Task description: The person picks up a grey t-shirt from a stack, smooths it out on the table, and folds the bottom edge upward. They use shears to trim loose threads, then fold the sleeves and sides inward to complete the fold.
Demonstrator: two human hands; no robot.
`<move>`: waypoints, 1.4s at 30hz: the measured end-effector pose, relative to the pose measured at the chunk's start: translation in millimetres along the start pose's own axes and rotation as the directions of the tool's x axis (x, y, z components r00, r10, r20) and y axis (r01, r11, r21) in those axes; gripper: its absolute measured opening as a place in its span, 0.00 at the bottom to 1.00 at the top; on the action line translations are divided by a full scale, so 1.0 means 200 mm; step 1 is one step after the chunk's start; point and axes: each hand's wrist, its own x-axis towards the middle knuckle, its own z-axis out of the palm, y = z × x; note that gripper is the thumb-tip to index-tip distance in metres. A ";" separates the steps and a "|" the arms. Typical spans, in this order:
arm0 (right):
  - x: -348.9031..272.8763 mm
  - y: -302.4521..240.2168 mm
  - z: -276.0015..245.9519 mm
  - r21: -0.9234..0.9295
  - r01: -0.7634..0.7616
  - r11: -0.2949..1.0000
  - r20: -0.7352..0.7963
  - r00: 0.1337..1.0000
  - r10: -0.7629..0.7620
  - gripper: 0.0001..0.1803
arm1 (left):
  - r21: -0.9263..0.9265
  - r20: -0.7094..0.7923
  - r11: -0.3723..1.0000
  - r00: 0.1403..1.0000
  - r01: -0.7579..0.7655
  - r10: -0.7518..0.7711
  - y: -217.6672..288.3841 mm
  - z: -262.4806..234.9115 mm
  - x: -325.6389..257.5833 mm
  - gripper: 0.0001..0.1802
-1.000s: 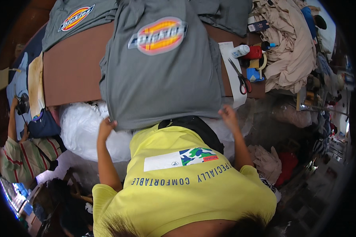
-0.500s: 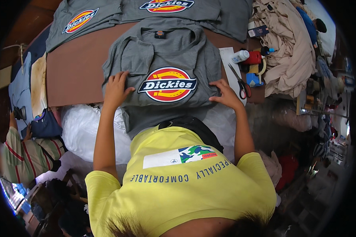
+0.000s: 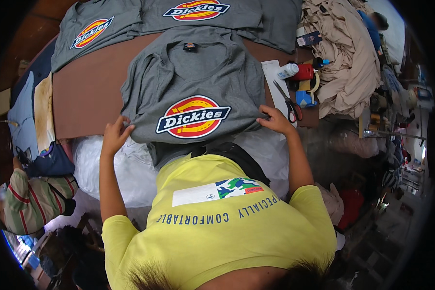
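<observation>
A grey T-shirt (image 3: pixel 145 92) with a large oval red, yellow and blue print lies face up in front of me, neck opening away from me. Its lower part hangs over the table's near edge. My left hand (image 3: pixel 115 134) is closed on the shirt's left edge, thumb against fingers. On the opposite side, my right hand (image 3: pixel 276 120) pinches the right edge at about the same height. The fabric spans between both hands, lightly creased below the print.
A brown-topped table (image 3: pixel 87 101) carries more grey T-shirts (image 3: pixel 237 19) at the back. To the right lie scissors (image 3: pixel 289 104), a white bottle (image 3: pixel 287 71), a red container (image 3: pixel 304 72) and heaped beige cloth (image 3: pixel 345 63). White plastic bags (image 3: pixel 113 169) bulge below; another person (image 3: pixel 38 198) sits left.
My left hand has moved left and nearer me, off the shirt's front onto its edge. My right hand has closed on the other edge. The sleeve lying folded over the front is spread out.
</observation>
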 end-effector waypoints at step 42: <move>0.15 -0.16 0.06 0.954 -0.087 0.286 0.101 0.994 -0.033 0.25 | -0.797 0.395 -0.470 0.916 0.379 0.069 0.27 0.36 0.02 0.19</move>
